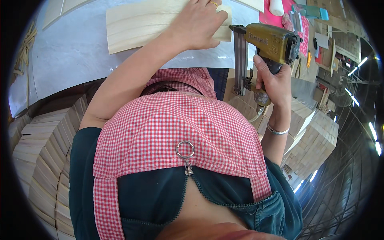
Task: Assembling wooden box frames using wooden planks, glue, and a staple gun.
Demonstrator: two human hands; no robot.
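My left hand (200,26) bends over the right part of a pale wooden board (138,28). Its thumb lies by the board's near edge, and some fingertips run out past the top of the view. In my right hand (274,78) is a yellow and black pneumatic nail gun (268,37), with my fingers wrapped round its dark handle. The gun's nose points left, just off the board's right end, and its long metal magazine (241,60) runs down toward me.
The board rests on a pale, shiny worktable (72,60). Beyond the gun are a pink cloth (269,17), a white bottle (276,7) and a teal tool (314,12). Wooden pieces are stacked at the left (42,140) and right (316,140). An air hose (255,117) hangs below the gun.
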